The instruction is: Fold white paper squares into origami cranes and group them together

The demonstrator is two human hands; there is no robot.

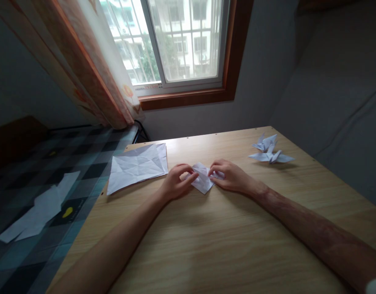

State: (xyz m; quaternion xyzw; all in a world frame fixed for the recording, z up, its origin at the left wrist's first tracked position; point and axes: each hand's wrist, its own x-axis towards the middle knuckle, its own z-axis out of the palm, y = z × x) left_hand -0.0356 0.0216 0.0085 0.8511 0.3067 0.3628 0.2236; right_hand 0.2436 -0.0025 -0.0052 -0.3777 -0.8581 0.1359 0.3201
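A small piece of folded white paper (204, 179), roughly diamond-shaped, lies on the wooden table between my hands. My left hand (179, 180) is closed on its left side, thumb and fingers curled round that edge. On the opposite side, my right hand (226, 174) pinches the right edge between thumb and fingers. Parts of the paper's left and right flaps are hidden behind my fingers. Creased white sheets (138, 165) lie just left of my left hand. Folded paper cranes (272, 157) stand beyond my right hand.
The pale wooden table (191, 245) has its far edge below a window (188, 45). A bed with a checked cover (92, 163) adjoins the table's left side, with white paper pieces (47, 208) on it. A curtain (92, 69) hangs at the left.
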